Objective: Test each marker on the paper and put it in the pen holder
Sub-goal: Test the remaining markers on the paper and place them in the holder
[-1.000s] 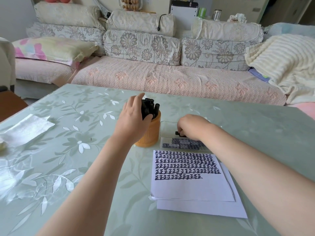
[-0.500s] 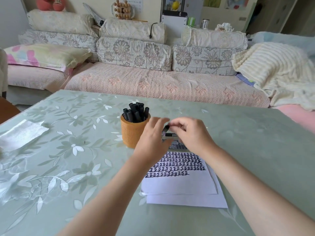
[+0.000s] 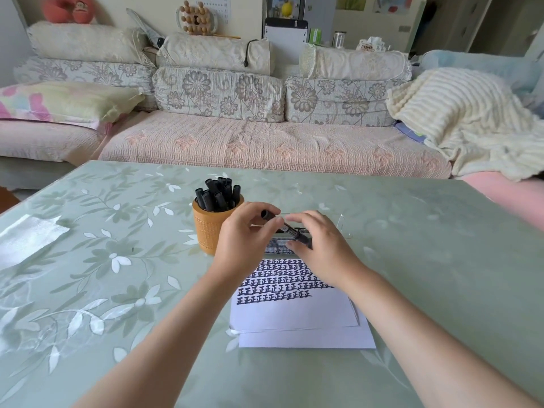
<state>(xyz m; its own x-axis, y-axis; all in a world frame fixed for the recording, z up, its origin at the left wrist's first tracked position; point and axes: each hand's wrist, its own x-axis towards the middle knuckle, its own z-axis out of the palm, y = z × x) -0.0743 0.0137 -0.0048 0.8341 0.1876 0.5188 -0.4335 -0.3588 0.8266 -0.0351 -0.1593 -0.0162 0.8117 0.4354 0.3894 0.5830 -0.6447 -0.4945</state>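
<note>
Glossy floral plastic cover on table (image 3: 412, 260); matt white paper (image 3: 294, 316); textured orange pen holder (image 3: 207, 231); smooth black plastic marker (image 3: 287, 228).

Bright, soft daylight; glare on glossy table (image 3: 88, 290); wide-angle edge bending.

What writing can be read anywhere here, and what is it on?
"正", handwritten over and over in rows, on the top paper sheet.
White label on the marker: too small to read.
Print on the clear marker box: blurred.
Numbers on the wall calendar: too small.
</note>
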